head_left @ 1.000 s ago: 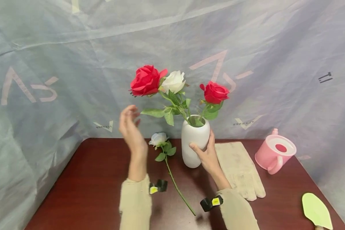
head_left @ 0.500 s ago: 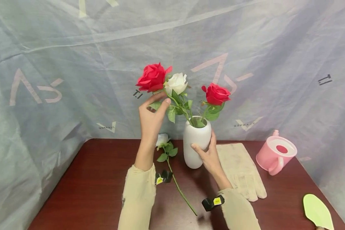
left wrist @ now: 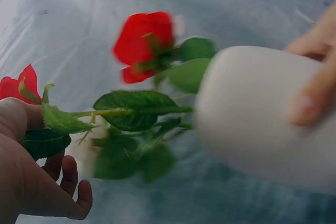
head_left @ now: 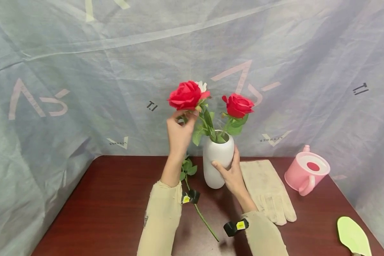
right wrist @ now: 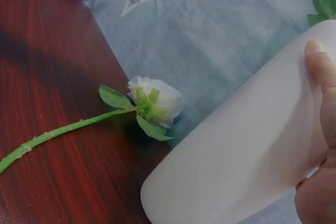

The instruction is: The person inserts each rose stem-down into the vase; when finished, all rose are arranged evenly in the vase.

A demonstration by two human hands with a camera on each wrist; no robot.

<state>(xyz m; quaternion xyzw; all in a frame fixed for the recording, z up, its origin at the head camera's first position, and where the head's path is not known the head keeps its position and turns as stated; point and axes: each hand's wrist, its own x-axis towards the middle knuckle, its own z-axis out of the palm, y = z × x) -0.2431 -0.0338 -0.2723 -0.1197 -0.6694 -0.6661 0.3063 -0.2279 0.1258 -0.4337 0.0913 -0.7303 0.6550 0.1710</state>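
Likely for steadiness, our right hand [head_left: 233, 178] grips the smooth, rounded white vase [head_left: 216, 153] far on the reddish-brown wooden table [head_left: 115, 199]; our left hand [head_left: 180, 133] pinches the left, full-petalled red rose [head_left: 185, 95] below its bloom.

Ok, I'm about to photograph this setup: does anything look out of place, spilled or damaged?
One thing: a pale rose lies loose on the table beside the white vase, odd because two red roses and a white rose stand in that vase. I see no spill or damage.
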